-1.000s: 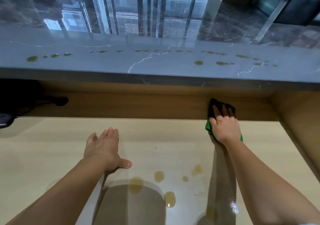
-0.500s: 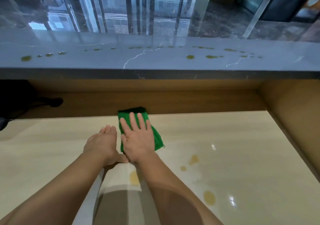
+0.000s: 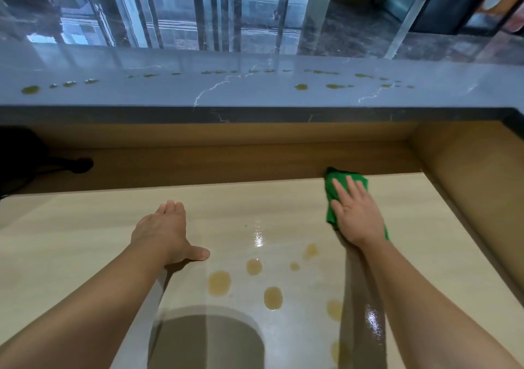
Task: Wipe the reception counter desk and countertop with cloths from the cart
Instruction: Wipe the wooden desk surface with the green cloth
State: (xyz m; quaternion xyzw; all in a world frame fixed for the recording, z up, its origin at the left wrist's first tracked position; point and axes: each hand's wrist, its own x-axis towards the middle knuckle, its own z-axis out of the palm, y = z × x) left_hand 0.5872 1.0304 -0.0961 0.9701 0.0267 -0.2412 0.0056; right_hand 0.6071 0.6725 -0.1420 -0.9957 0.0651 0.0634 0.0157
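Observation:
A green cloth (image 3: pixel 334 182) lies flat on the light wooden desk (image 3: pixel 85 226), at its back right by the rear panel. My right hand (image 3: pixel 355 212) presses down on the cloth with fingers spread. My left hand (image 3: pixel 163 232) rests palm down on the desk at centre left, holding nothing. Several yellow-brown spills (image 3: pixel 219 282) dot the desk between and below my hands. The raised grey marble countertop (image 3: pixel 255 96) above carries a row of similar spots (image 3: pixel 301 86).
A wooden side wall (image 3: pixel 476 192) closes the desk on the right. A black cable and plug (image 3: pixel 80 165) lie at the back left beside a dark object. Glossy lobby floor lies beyond the countertop.
My right hand swept the cloth left to beside my left hand, then back right to the rear right corner of the desk. My left hand stayed in place.

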